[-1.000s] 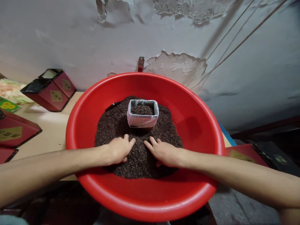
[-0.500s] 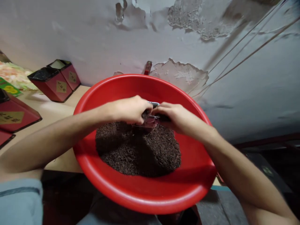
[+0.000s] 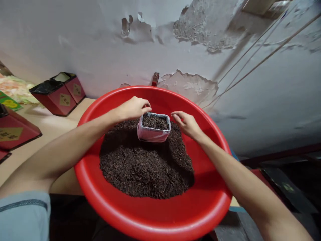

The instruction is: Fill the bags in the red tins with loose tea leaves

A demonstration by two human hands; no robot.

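A big red plastic basin [image 3: 213,160] holds a heap of dark loose tea leaves [image 3: 145,167]. At the back of the heap stands a small square box with a white liner [image 3: 153,133], filled with leaves almost to the brim. My left hand [image 3: 131,108] is curled at the box's back left corner, fingertips pinching the liner's rim. On the other side my right hand [image 3: 187,124] hovers just beside the box's right rim, fingers loosely bent and apart, with nothing visible in them.
Two red tea tins [image 3: 56,93] with open tops stand at the back left on a beige table [image 3: 50,124]. More red boxes [image 3: 15,130] lie at the left edge. A peeling grey wall [image 3: 200,50] rises right behind the basin. Dark boxes [image 3: 283,187] lie at the right.
A second ago both hands lay flat on the front of the heap. They rose together over the box, and now they have parted to its two sides, so the filled box shows again.
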